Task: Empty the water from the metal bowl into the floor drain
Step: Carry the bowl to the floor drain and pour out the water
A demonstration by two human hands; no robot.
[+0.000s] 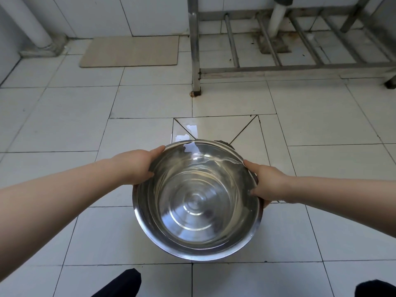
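A large shiny metal bowl (197, 213) with clear water in it hangs above the white tiled floor, low in the middle of the head view. My left hand (137, 165) grips its left rim, thumb over the edge. My right hand (264, 182) grips the right rim the same way. The bowl is tipped slightly away from me, with water lying toward its far side. Just beyond the far rim, a dark edge of the floor drain (225, 143) peeks out where the sloped tile cuts meet. Most of the drain is hidden behind the bowl.
A wet patch (188, 133) shines on the tile past the bowl. A steel table leg (196, 61) and its lower frame (300, 68) stand at the back right, with a white pipe (278, 16) behind. A beige mat (130, 51) lies at the back left.
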